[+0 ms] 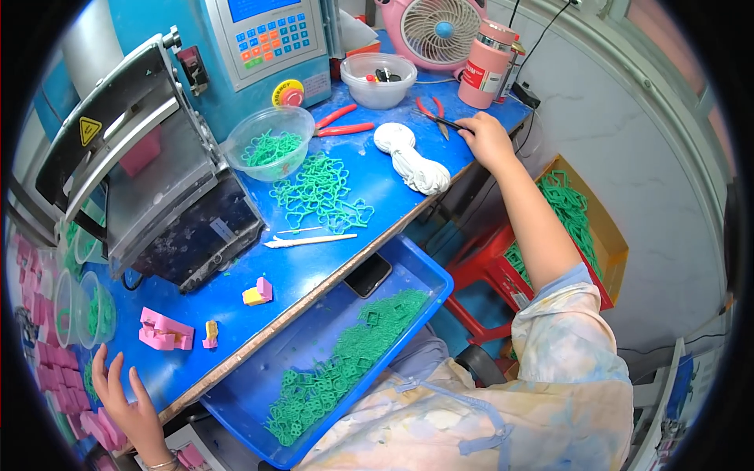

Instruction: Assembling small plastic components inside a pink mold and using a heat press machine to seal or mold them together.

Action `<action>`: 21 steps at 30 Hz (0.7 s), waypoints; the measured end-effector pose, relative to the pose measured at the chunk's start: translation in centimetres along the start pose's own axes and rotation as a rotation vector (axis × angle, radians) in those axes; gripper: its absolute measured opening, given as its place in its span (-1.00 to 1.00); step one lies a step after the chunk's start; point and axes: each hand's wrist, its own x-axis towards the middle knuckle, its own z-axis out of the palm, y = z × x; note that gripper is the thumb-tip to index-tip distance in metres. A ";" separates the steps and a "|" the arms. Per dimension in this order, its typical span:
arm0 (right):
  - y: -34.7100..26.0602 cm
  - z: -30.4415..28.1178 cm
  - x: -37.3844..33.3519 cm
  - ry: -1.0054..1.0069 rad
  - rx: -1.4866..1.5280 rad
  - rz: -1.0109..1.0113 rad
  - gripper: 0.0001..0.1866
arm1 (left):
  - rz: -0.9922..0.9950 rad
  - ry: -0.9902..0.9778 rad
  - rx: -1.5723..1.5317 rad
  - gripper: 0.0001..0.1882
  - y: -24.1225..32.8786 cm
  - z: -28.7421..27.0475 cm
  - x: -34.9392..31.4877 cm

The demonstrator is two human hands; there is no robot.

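At the far right of the blue bench, my right hand [485,140] has its fingers closed on a slim black tool [449,122], whose kind I cannot make out. It crosses small red-handled pliers [441,107]. A bundle of white cord [420,169] lies to the left of that hand. My left hand [126,404] is at the lower left with fingers spread, holding nothing. Near it on the bench are a pink block [166,330], a small pink-and-yellow piece [210,334] and another such piece [258,292].
A blue tray [236,392] of green pieces sits at my lap, with a phone [367,275]. Green loops [322,192], a clear bowl [271,129] and red-handled pliers [345,128] lie mid-bench. A machine [149,157] stands left; a pink fan [436,31] and bottle [484,67] stand behind.
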 end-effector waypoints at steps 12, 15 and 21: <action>-11.9 -5.5 -6.1 0.470 0.274 -0.480 -0.79 | 0.130 0.209 -0.258 -0.41 6.0 0.8 -0.4; -19.8 -6.2 -9.3 0.296 0.492 -0.879 -0.74 | 0.199 0.275 -0.252 -0.30 7.6 2.1 -1.0; -29.0 -4.2 -12.5 -0.071 0.597 -0.826 -0.65 | 0.154 0.122 -0.327 -0.46 11.2 3.8 -1.5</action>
